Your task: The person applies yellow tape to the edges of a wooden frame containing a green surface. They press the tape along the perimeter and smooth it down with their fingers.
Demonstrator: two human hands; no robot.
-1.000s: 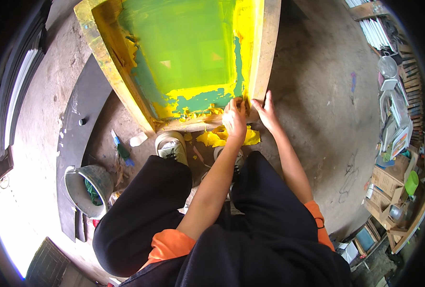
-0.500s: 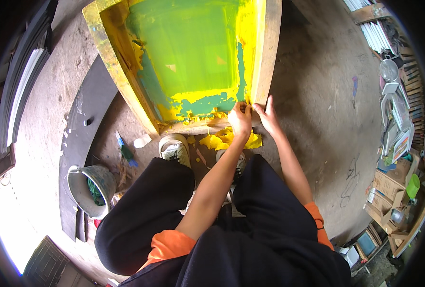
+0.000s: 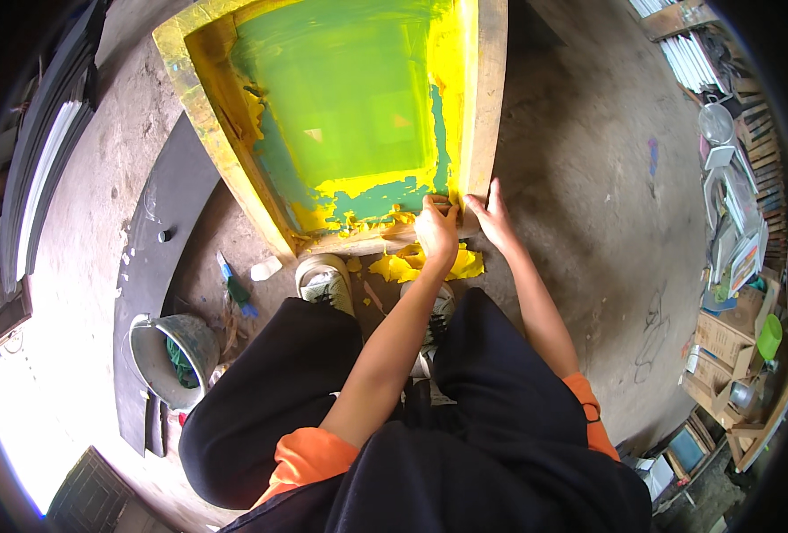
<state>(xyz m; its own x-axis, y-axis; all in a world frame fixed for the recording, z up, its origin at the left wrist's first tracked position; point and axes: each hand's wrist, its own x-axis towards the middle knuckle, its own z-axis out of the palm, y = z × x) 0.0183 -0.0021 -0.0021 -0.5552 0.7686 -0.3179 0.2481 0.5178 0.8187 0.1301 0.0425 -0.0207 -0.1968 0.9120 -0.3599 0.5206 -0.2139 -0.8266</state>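
Wooden frame: the frame [image 3: 487,98] is at 12 o'clock, shading to 11, its near rail just beyond the shoes [image 3: 325,284]; what bears its weight is hidden.
Rails: stiff and thick; probably moderately heavy and awkward for its width, best held by the bare wood at its 3 and 9 o'clock sides.
Green mesh: the mesh [image 3: 340,115] looks thin and taut, likely easy to pierce, so no place to press or lift.
Yellow coating: the coating [image 3: 451,71] seems soft and skin-like, ragged along the 6 o'clock edge, probably tearing in flakes and perhaps slippery.
Left hand: the hand [image 3: 436,229] has its fingers curled at the frame's inner 5 o'clock corner; whether this grip pinches anything, I cannot tell.
Right hand: the hand [image 3: 493,218] has a loose, spread grip, thumb against the outer rail by that corner.
Floor: grey, stained, rough-looking ground [image 3: 589,266]; yellow scraps [image 3: 398,265] lie below the near rail.
Around 8 to 10 o'clock: a grey bucket [image 3: 204,346] with green cloth [image 3: 179,362] inside, and a dark sheet [image 3: 172,178].
Around 3 to 4 o'clock: cardboard boxes [image 3: 718,342] and a green cup [image 3: 769,338].
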